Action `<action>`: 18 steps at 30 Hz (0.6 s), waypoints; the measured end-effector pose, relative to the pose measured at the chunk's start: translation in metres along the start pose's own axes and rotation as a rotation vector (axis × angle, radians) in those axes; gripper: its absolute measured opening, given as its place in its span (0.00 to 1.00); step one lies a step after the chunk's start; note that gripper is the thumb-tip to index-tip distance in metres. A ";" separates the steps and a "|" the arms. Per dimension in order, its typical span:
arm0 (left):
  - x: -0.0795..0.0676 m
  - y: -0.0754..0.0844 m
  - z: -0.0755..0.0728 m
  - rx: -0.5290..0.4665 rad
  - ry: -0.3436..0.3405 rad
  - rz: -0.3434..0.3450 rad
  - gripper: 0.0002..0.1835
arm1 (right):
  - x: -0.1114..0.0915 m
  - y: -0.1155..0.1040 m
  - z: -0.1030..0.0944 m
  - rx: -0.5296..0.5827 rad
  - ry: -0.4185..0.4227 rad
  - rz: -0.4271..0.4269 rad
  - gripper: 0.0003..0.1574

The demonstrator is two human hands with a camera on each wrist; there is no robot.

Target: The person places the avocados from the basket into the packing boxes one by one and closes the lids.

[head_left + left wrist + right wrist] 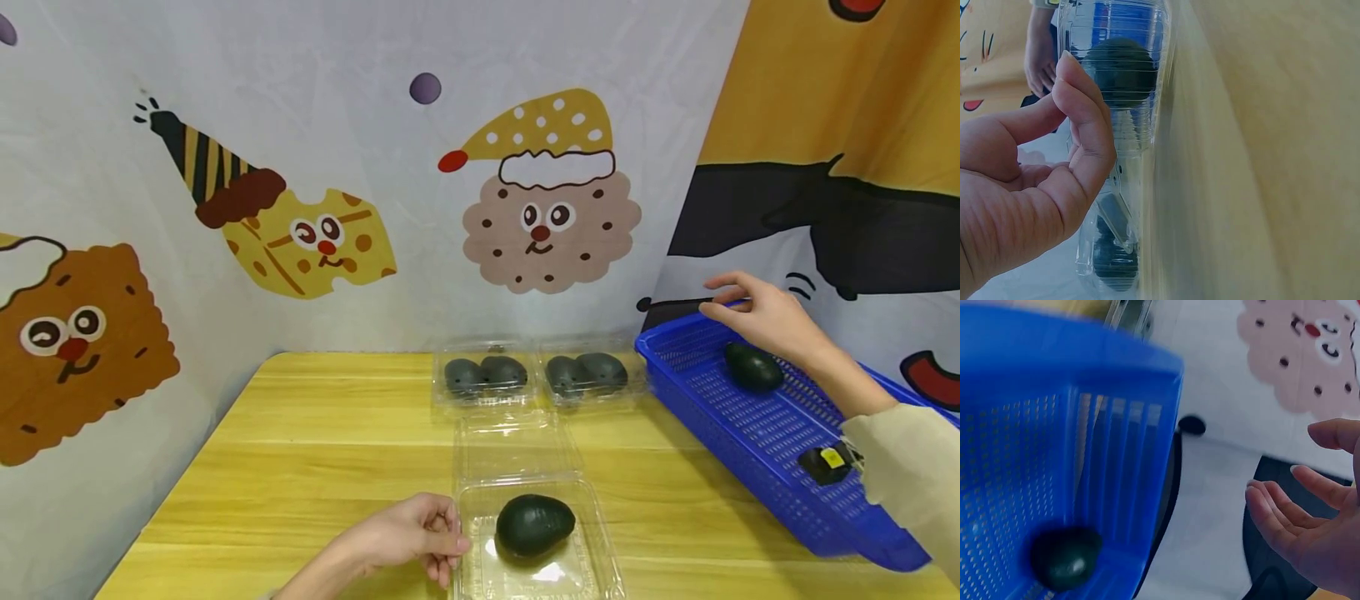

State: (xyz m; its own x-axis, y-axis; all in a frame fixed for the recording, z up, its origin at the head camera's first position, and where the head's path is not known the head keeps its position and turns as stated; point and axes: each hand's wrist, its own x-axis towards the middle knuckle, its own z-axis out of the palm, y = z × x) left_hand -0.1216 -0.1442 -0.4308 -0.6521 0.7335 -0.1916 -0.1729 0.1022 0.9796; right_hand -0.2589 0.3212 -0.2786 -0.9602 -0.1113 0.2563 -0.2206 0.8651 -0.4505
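Observation:
An open clear plastic clamshell box (pixel 596 542) lies on the table at the front, its lid (pixel 517 450) folded back. Inside rests one dark green avocado (pixel 534 525). The left hand (pixel 416 537) pinches the box's left rim between thumb and fingers; the left wrist view shows its thumb and forefinger meeting beside the clear wall. Over the far end of a blue slotted basket (pixel 720 442) the right hand (pixel 768 312) is raised, fingers loosely bent and apart, holding nothing. Another avocado (pixel 753 367) lies in the basket below it.
Two closed clear boxes (pixel 483 379) (pixel 588 375), each with two dark avocados, stand side by side at the table's back edge. A printed cloth (pixel 420 208) hangs behind. By the right sleeve (pixel 907 467) shows a black piece with a yellow label (pixel 832 457).

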 end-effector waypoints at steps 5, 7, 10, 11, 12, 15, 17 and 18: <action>0.001 0.000 0.000 0.003 -0.001 -0.004 0.10 | 0.004 0.022 -0.003 -0.045 0.043 0.013 0.35; 0.001 0.000 0.000 0.004 0.000 -0.004 0.10 | 0.006 0.030 -0.003 -0.060 0.057 0.018 0.35; 0.001 0.000 0.000 0.004 0.000 -0.004 0.10 | 0.009 0.040 -0.003 -0.091 0.067 0.022 0.34; 0.001 0.000 0.000 0.005 0.000 -0.004 0.10 | 0.010 0.044 -0.003 -0.099 0.064 0.021 0.34; 0.001 0.000 0.000 0.006 0.001 -0.004 0.10 | 0.010 0.047 -0.003 -0.106 0.059 0.020 0.34; 0.001 0.001 0.000 0.006 0.000 -0.005 0.10 | 0.013 0.058 -0.003 -0.137 0.042 0.006 0.34; 0.001 0.000 0.000 0.005 -0.002 -0.006 0.10 | 0.016 0.065 -0.003 -0.151 0.014 -0.001 0.34; 0.001 0.000 0.000 0.003 -0.004 -0.007 0.10 | 0.017 0.068 -0.002 -0.163 -0.001 -0.003 0.35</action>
State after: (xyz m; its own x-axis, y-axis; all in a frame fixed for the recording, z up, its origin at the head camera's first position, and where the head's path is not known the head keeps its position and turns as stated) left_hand -0.1222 -0.1439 -0.4306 -0.6476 0.7357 -0.1983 -0.1752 0.1096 0.9784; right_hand -0.2896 0.3796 -0.3030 -0.9599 -0.1142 0.2561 -0.1924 0.9325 -0.3055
